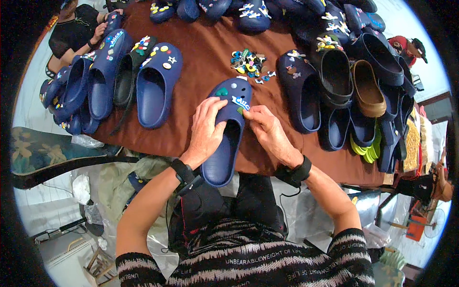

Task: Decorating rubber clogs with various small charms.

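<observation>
A navy blue clog [219, 167] lies toe away from me, its heel reaching past the table's near edge. My left hand [206, 131] grips its left side, fingers over the upper and thumb by the opening. On the upper sit a dark green charm [222, 92], a white round charm [234, 85] and a blue-and-white lettered charm [240, 102]; bare holes show near the toe. My right hand [270, 132] is closed in a pinch at the upper's right edge, its fingertips at a small green shoe charm [240, 110]. Beyond the toe lies a pile of loose charms [249, 62].
A brown cloth [201, 52] covers the table. Decorated blue clogs [160, 86] stand at left, with a black clog [125, 79] among them. More clogs crowd the right, including a brown clog [369, 88]. Another person [76, 31] handles a clog at far left.
</observation>
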`<state>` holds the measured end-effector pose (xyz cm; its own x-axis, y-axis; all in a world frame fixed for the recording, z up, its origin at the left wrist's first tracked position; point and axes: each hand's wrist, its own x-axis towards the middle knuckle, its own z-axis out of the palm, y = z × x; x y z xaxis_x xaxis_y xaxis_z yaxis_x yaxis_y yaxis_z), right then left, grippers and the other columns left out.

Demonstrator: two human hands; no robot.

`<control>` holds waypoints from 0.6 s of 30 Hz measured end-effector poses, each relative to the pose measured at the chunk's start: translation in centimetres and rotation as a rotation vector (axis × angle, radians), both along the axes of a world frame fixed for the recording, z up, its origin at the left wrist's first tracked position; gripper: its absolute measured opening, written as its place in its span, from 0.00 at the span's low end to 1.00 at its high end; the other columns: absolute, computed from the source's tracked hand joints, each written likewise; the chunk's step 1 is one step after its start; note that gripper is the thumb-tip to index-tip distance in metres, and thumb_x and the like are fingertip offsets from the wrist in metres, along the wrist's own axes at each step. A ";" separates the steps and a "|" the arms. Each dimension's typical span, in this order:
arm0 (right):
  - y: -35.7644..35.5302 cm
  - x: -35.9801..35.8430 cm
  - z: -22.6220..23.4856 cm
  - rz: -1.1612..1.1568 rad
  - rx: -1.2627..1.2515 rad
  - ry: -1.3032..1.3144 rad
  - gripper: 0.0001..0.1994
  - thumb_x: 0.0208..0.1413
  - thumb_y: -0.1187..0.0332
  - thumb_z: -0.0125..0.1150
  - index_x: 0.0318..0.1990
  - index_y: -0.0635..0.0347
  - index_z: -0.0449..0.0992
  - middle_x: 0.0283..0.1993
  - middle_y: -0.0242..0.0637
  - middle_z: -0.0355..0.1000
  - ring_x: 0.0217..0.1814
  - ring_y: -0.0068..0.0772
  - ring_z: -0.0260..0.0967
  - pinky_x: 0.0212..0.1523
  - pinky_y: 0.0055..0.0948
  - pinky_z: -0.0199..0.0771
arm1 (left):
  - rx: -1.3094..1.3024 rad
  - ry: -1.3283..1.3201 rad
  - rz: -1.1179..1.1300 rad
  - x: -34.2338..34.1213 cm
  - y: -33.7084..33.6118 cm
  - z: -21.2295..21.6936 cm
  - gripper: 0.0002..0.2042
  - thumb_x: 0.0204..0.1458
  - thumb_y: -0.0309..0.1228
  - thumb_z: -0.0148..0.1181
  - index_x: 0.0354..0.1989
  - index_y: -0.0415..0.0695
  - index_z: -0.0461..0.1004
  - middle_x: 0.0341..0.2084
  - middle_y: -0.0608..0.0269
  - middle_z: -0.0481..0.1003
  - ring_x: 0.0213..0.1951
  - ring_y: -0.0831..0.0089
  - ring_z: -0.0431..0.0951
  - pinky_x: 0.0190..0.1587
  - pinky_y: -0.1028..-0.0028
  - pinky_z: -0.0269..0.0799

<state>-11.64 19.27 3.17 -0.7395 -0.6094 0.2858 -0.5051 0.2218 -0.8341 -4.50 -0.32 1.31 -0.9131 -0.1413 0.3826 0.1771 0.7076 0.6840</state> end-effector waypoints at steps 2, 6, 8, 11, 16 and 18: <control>0.3 -0.1 0.1 0.006 0.014 0.013 0.12 0.56 0.80 0.56 0.48 0.64 0.76 0.46 0.47 0.72 0.49 0.50 0.72 0.48 0.39 0.73 | 0.010 0.031 -0.008 0.0 0.3 0.3 0.23 0.50 0.28 0.59 0.57 0.44 0.69 0.58 0.51 0.66 0.63 0.51 0.62 0.66 0.56 0.56; 1.0 -0.4 0.6 0.022 0.083 0.080 0.13 0.57 0.78 0.56 0.50 0.63 0.76 0.47 0.47 0.72 0.50 0.50 0.72 0.49 0.39 0.73 | 0.002 0.078 -0.066 0.2 0.0 0.8 0.20 0.54 0.33 0.58 0.56 0.44 0.71 0.57 0.51 0.67 0.62 0.51 0.63 0.65 0.56 0.56; 1.4 -0.7 0.8 0.029 0.087 0.086 0.13 0.57 0.78 0.57 0.49 0.63 0.77 0.45 0.47 0.73 0.49 0.49 0.73 0.49 0.39 0.73 | -0.017 0.053 -0.128 0.3 -0.2 1.2 0.19 0.57 0.38 0.57 0.55 0.43 0.72 0.57 0.50 0.67 0.62 0.51 0.63 0.65 0.56 0.56; 1.5 -1.5 1.1 0.042 0.076 0.042 0.11 0.56 0.76 0.58 0.47 0.64 0.78 0.43 0.48 0.75 0.47 0.48 0.74 0.48 0.39 0.74 | -0.038 -0.002 -0.070 0.3 -0.1 1.8 0.20 0.60 0.43 0.55 0.54 0.42 0.72 0.56 0.49 0.67 0.62 0.50 0.63 0.66 0.57 0.55; 1.2 -7.1 1.5 -0.192 0.183 -0.017 0.11 0.56 0.72 0.55 0.42 0.65 0.80 0.38 0.55 0.78 0.43 0.51 0.78 0.45 0.40 0.76 | -0.074 -0.061 0.002 -0.2 1.4 3.4 0.27 0.59 0.48 0.57 0.60 0.41 0.66 0.61 0.44 0.60 0.64 0.47 0.59 0.67 0.55 0.53; 0.1 -10.1 -0.1 -0.239 0.198 -0.001 0.11 0.55 0.72 0.55 0.41 0.65 0.80 0.38 0.54 0.78 0.43 0.54 0.77 0.46 0.43 0.75 | -0.085 -0.079 0.041 -0.3 1.5 2.9 0.30 0.57 0.48 0.59 0.62 0.42 0.64 0.62 0.42 0.58 0.65 0.46 0.58 0.68 0.54 0.53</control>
